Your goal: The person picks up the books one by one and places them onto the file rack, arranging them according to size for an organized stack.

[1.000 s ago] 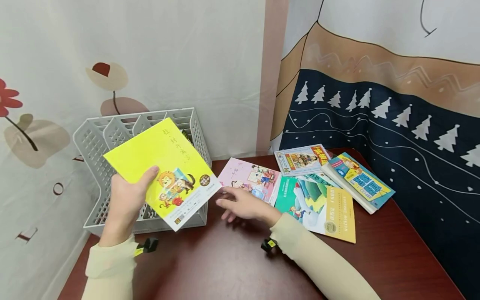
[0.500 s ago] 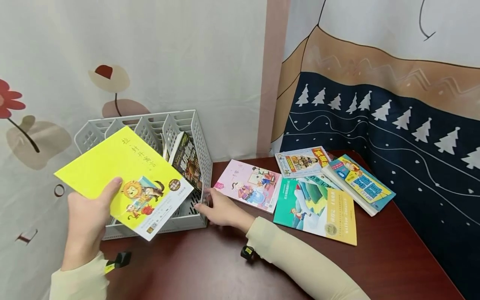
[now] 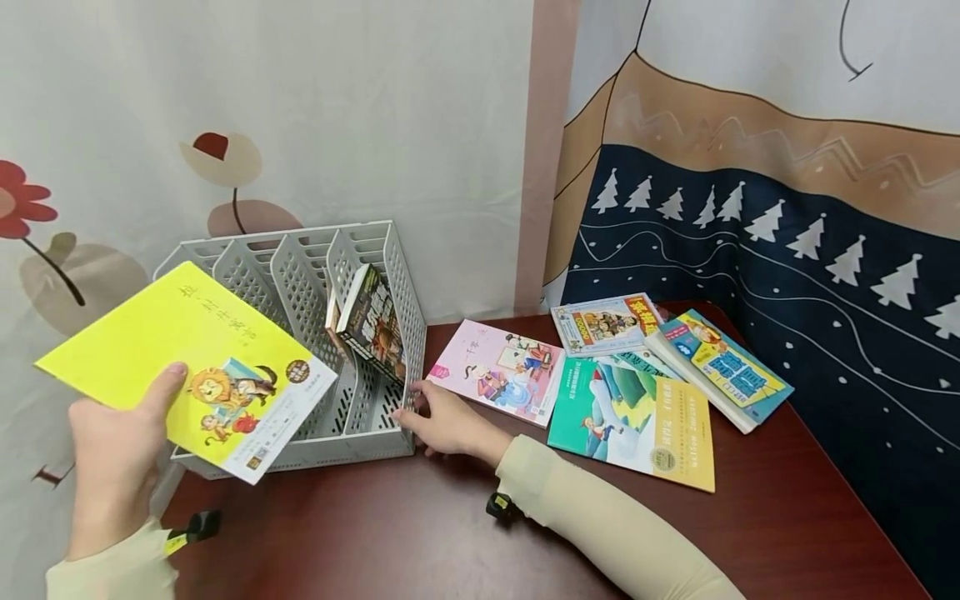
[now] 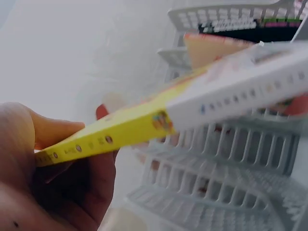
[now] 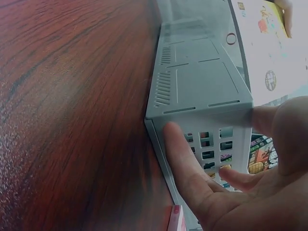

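On my head view, the left hand point(image 3: 120, 454) pinches the yellow book point(image 3: 142, 342), thumb on top, before the rack point(image 3: 330, 452); the right hand point(image 3: 450, 423), forearm reaching over the bench point(image 3: 405, 525), grips its near right corner.

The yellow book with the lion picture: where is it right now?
In the head view, the yellow book is on the left, gripped in the person's left hand, hiding the left part of the grey rack behind it.
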Motion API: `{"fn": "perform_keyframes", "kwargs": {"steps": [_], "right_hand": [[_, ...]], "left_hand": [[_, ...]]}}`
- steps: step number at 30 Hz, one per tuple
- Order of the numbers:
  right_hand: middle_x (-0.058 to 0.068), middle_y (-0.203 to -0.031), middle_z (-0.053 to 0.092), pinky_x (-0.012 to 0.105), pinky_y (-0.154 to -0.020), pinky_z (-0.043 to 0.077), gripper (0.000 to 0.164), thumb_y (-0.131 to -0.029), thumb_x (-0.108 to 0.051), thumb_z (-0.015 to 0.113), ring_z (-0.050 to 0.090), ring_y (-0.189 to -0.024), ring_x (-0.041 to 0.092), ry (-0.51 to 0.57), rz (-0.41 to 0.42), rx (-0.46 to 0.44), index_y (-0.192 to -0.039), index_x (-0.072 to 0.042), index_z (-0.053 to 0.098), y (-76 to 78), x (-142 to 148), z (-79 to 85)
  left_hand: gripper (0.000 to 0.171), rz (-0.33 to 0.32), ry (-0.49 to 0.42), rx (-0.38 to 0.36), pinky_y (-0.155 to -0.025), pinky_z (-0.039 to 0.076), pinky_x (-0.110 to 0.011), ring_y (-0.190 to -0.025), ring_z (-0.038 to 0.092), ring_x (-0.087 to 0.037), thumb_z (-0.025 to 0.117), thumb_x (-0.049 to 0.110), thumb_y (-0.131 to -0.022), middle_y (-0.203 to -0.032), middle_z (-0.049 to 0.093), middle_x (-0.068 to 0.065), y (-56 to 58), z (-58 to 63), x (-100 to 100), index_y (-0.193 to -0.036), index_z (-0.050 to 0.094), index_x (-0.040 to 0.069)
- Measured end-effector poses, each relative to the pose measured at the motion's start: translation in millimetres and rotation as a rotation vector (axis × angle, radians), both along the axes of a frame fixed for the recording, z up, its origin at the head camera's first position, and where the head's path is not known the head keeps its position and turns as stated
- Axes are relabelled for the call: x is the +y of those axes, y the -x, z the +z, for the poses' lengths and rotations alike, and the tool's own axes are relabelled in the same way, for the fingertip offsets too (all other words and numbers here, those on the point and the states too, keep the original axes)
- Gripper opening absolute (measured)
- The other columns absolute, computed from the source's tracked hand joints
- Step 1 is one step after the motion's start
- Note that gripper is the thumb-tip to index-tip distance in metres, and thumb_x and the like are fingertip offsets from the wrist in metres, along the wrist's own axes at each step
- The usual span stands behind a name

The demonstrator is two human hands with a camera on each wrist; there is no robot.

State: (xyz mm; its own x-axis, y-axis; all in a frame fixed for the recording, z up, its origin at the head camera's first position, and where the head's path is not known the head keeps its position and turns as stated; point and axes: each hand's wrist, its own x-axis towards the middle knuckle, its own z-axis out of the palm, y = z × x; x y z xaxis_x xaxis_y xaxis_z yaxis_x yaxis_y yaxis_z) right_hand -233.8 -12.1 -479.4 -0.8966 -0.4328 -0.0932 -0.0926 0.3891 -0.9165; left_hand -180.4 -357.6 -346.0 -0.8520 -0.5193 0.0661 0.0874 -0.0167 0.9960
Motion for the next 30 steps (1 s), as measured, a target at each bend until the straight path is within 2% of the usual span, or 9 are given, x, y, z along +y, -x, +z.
{"fn": "perform_keyframes", "kwargs": {"steps": [6,9,12,16,18,20,23,25,30], "right_hand": [[0.022,-0.142,0.061,0.043,-0.051,0.063,0.069,-0.102,-0.045,0.065,0.076,-0.068,0.028,0.001,0.01,0.011,-0.157,-0.009,0.044,0.5,0.0,0.0],[0.023,-0.143,0.061,0.043,-0.052,0.063,0.07,-0.102,-0.045,0.065,0.076,-0.07,0.03,0.007,0.008,0.014,-0.157,-0.008,0.044,1.1,0.7,-0.2],[0.024,-0.142,0.06,0.043,-0.052,0.063,0.07,-0.102,-0.044,0.065,0.076,-0.072,0.031,0.012,0.004,0.014,-0.157,-0.008,0.044,1.4,1.3,-0.1],[0.024,-0.142,0.06,0.043,-0.052,0.062,0.07,-0.101,-0.045,0.066,0.076,-0.072,0.03,0.011,0.004,0.014,-0.157,-0.008,0.044,1.3,0.9,0.3],[0.023,-0.142,0.061,0.043,-0.052,0.063,0.07,-0.101,-0.045,0.066,0.076,-0.071,0.029,0.005,0.005,0.014,-0.157,-0.009,0.044,1.1,0.4,0.6],[0.022,-0.14,0.061,0.043,-0.052,0.063,0.07,-0.101,-0.046,0.066,0.076,-0.07,0.028,-0.004,0.006,0.015,-0.157,-0.009,0.044,0.8,0.0,0.6],[0.021,-0.138,0.062,0.043,-0.052,0.062,0.069,-0.101,-0.046,0.065,0.075,-0.067,0.027,-0.017,0.006,0.017,-0.156,-0.01,0.045,0.6,-0.3,0.4],[0.02,-0.138,0.062,0.042,-0.051,0.062,0.069,-0.101,-0.047,0.065,0.074,-0.065,0.025,-0.024,0.006,0.02,-0.156,-0.01,0.045,0.3,-0.4,0.4],[0.019,-0.136,0.063,0.036,-0.047,0.059,0.067,-0.102,-0.046,0.065,0.071,-0.058,0.022,-0.042,0.008,0.032,-0.155,-0.01,0.046,-0.5,-0.3,1.3]], "left_hand": [[0.058,0.212,0.097,-0.041,-0.054,0.054,-0.01,-0.075,0.071,0.003,0.088,0.02,-0.084,-0.104,0.072,0.013,1.4,16.7,-2.1,-0.135,0.06,0.019],[0.052,0.273,0.184,-0.051,-0.055,0.051,-0.007,-0.076,0.068,0.004,0.084,0.022,-0.089,-0.103,0.069,0.015,5.2,22.5,2.9,-0.136,0.062,0.02],[0.04,0.3,0.302,-0.085,-0.056,0.049,-0.006,-0.07,0.066,0.006,0.081,0.026,-0.091,-0.091,0.068,0.021,14.3,21.6,7.9,-0.129,0.068,0.019],[0.036,0.288,0.535,-0.116,-0.058,0.046,-0.008,-0.063,0.06,0.009,0.078,0.038,-0.091,-0.079,0.063,0.027,31.7,9.9,11.6,-0.119,0.073,0.017],[0.041,0.272,0.656,-0.121,-0.06,0.045,-0.015,-0.063,0.057,0.005,0.076,0.045,-0.091,-0.081,0.068,0.015,41.2,2.5,13.2,-0.116,0.075,0.012],[0.047,0.251,0.778,-0.112,-0.062,0.044,-0.028,-0.067,0.059,-0.009,0.073,0.049,-0.092,-0.085,0.072,-0.004,50.4,-4.9,15.3,-0.109,0.073,0.005],[0.054,0.202,0.9,-0.081,-0.065,0.04,-0.047,-0.075,0.061,-0.037,0.07,0.05,-0.094,-0.091,0.07,-0.033,63.0,-13.2,18.9,-0.098,0.069,-0.004],[0.054,0.173,0.966,-0.048,-0.064,0.039,-0.057,-0.079,0.061,-0.053,0.068,0.049,-0.096,-0.089,0.069,-0.039,70.2,-18.1,21.8,-0.089,0.066,-0.005],[0.056,0.116,1.047,-0.034,-0.065,0.04,-0.065,-0.083,0.061,-0.062,0.067,0.049,-0.097,-0.087,0.067,-0.042,84.4,-28.9,29.2,-0.08,0.061,-0.003]]}}
